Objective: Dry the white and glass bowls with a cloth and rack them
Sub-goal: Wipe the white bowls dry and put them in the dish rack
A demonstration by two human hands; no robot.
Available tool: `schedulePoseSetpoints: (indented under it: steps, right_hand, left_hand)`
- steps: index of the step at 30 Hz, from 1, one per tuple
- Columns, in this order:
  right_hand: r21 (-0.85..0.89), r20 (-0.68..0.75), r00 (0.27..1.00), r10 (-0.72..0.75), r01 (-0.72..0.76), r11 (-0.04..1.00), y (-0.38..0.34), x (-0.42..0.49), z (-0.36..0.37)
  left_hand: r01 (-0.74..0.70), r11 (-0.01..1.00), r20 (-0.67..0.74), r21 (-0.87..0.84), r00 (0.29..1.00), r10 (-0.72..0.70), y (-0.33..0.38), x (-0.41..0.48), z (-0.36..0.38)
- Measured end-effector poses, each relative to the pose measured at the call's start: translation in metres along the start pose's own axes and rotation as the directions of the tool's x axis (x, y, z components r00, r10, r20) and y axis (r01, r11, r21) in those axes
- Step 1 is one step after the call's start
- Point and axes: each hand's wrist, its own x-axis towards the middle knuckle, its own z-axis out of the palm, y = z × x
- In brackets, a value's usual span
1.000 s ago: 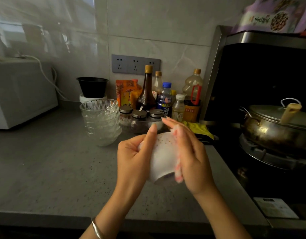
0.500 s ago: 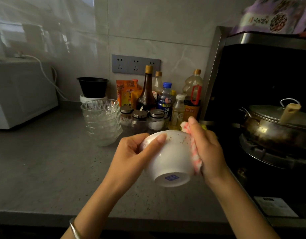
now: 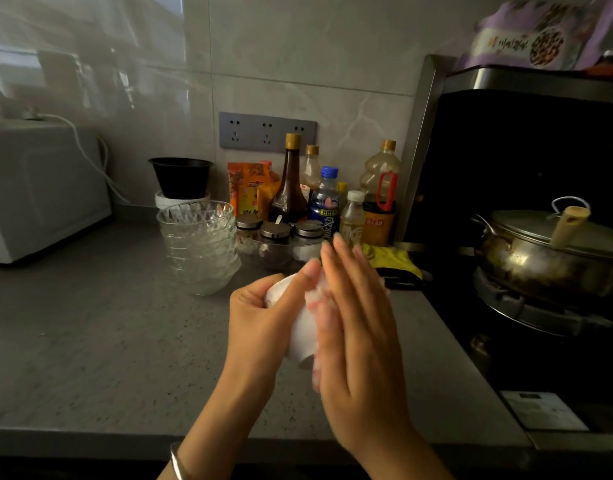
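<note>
My left hand [image 3: 263,317] grips a small white bowl [image 3: 300,336] by its rim, above the grey counter. My right hand [image 3: 358,327] lies flat, fingers straight, pressing a pink-and-white cloth [image 3: 320,306] against the bowl's outer side. The right hand hides most of the bowl and the cloth. A stack of several cut-glass bowls [image 3: 199,247] stands on the counter behind and to the left of my hands. No rack is in view.
Behind the hands stand sauce bottles [image 3: 291,188], lidded spice jars [image 3: 277,237] and a black bowl [image 3: 181,176] on a white one. A yellow cloth [image 3: 391,259] lies by the stove. A lidded pot [image 3: 554,251] sits on the burner at right, a white appliance [image 3: 38,192] at left.
The bowl has turned from base-toward-me to side-on. My right hand has flattened and slid across its outside with the cloth, now covering most of it.
</note>
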Motion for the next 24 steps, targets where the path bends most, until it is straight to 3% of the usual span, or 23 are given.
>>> schedulePoseSetpoints:
  steps: [2,3,5,7,9,12,14,15,19,21,23,24]
  right_hand:
    - [0.015,-0.002,0.999,0.037,-0.037,0.999,0.003,0.018,-0.004]
    - [0.124,0.043,0.993,0.111,-0.116,0.986,0.007,0.026,-0.009]
    - [0.462,0.214,0.938,0.273,-0.343,0.818,0.011,0.033,-0.016]
    - [0.606,0.284,0.891,0.354,-0.453,0.654,0.009,0.024,-0.017]
    - [0.525,0.196,0.923,0.331,-0.384,0.760,0.002,0.009,-0.010]
    - [0.227,0.058,0.990,0.128,-0.138,0.964,0.004,0.007,-0.003]
    - [0.188,0.044,0.994,0.100,-0.107,0.976,0.009,0.019,-0.007]
    - [0.269,0.064,0.988,0.139,-0.151,0.951,0.010,0.025,-0.011]
    - [0.652,0.215,0.921,0.324,-0.382,0.655,0.026,0.031,-0.015]
    - [0.813,0.266,0.858,0.439,-0.444,0.377,0.027,0.023,-0.010]
    - [0.883,0.279,0.763,0.583,-0.442,0.156,0.026,0.014,-0.004]
    - [0.903,0.255,0.742,0.619,-0.412,0.122,0.026,0.013,-0.003]
  left_hand:
    - [-0.021,1.000,0.003,0.021,1.000,0.021,-0.001,-0.005,0.004]
    - [-0.016,1.000,-0.001,0.023,1.000,0.016,0.000,-0.006,0.004]
    - [0.003,1.000,-0.027,-0.008,1.000,-0.003,0.001,-0.005,0.002]
    - [0.006,0.999,-0.044,-0.044,0.999,-0.008,0.001,-0.002,-0.002]
    - [0.014,0.998,-0.053,-0.055,0.998,-0.017,0.001,-0.001,-0.003]
    - [0.022,1.000,-0.037,-0.012,0.999,-0.023,-0.002,-0.002,-0.001]
    - [0.005,1.000,0.004,0.030,1.000,-0.005,-0.003,-0.002,0.000]
    - [-0.002,0.999,0.021,0.045,1.000,0.001,-0.002,-0.002,0.001]
    - [0.001,1.000,0.049,-0.008,0.999,0.000,-0.001,-0.001,-0.003]
    - [0.068,0.993,0.078,-0.099,0.995,-0.060,-0.001,0.000,-0.004]
    - [0.115,0.985,0.133,-0.128,0.986,-0.098,0.000,-0.001,-0.002]
    - [0.128,0.983,0.146,-0.130,0.983,-0.109,0.000,-0.002,0.000]
